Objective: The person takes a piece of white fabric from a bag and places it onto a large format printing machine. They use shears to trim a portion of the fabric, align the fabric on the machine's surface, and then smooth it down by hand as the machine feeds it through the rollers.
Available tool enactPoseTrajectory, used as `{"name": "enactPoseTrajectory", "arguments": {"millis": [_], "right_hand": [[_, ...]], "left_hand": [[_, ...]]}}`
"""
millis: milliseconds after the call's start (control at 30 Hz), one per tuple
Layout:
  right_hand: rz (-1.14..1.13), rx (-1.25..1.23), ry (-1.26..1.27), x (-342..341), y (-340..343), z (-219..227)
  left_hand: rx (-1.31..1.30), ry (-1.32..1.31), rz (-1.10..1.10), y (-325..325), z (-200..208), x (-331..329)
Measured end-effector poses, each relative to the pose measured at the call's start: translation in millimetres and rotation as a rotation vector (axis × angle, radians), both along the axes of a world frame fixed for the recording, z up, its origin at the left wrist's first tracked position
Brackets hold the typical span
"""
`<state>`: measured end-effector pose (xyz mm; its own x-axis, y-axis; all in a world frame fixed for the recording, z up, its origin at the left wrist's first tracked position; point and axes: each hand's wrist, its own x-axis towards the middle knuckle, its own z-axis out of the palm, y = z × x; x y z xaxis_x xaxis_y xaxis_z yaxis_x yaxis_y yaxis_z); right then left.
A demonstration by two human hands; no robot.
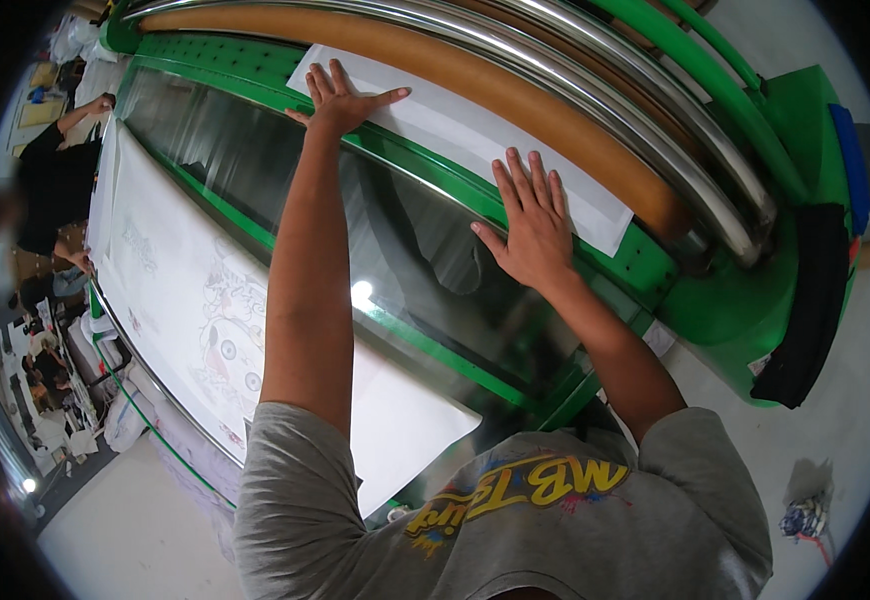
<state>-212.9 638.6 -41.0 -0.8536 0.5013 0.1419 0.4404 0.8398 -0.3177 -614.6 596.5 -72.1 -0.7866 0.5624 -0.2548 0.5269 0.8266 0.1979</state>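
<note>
Your left hand (343,97) and right hand (531,225) lie flat, fingers spread wide, on a white sheet (455,130) atop the green machine (715,300), holding nothing but pressing the paper down. The sheet's long axis runs from upper left to lower right, parallel to the tan roller (515,95) and steel bars (635,110) just beyond it, its far corner pointing lower right. Your fingertips aim toward the roller. Below your arms, a glass panel (405,250) slopes to a long printed sheet (205,320) of line drawings. Another person (55,170) stands at far left
</note>
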Motion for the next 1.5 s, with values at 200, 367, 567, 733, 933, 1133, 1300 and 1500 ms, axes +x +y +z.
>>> {"name": "enactPoseTrajectory", "arguments": {"millis": [200,367,567,733,933,1133,1300,1500], "right_hand": [[0.003,-0.064,-0.048,-48.3,12.9,16.7],[0.049,-0.017,0.071,-89.5,7.2,-13.2],[0.046,-0.046,0.088,-88.9,1.6,-17.7],[0.045,-0.055,0.113,-88.3,2.7,-16.7],[0.039,-0.044,0.114,-90.3,5.3,-16.0],[0.044,-0.048,0.106,-91.7,4.9,-14.7],[0.045,-0.048,0.116,-90.7,8.0,-16.1],[0.016,-0.06,0.042,-107.4,0.5,-9.8]], "left_hand": [[-0.081,-0.042,0.033,6.9,21.5,13.2],[-0.069,-0.034,0.039,9.5,19.4,12.2],[-0.084,-0.012,0.052,10.0,14.5,4.2],[-0.046,0.05,-0.007,14.8,18.3,-4.6],[0.046,-0.008,0.009,10.6,20.8,-6.8],[-0.026,0.004,0.018,12.7,18.7,-11.2],[-0.018,-0.008,0.02,16.4,17.5,-8.5],[0.007,0.001,0.028,14.2,13.0,-9.3]]}}
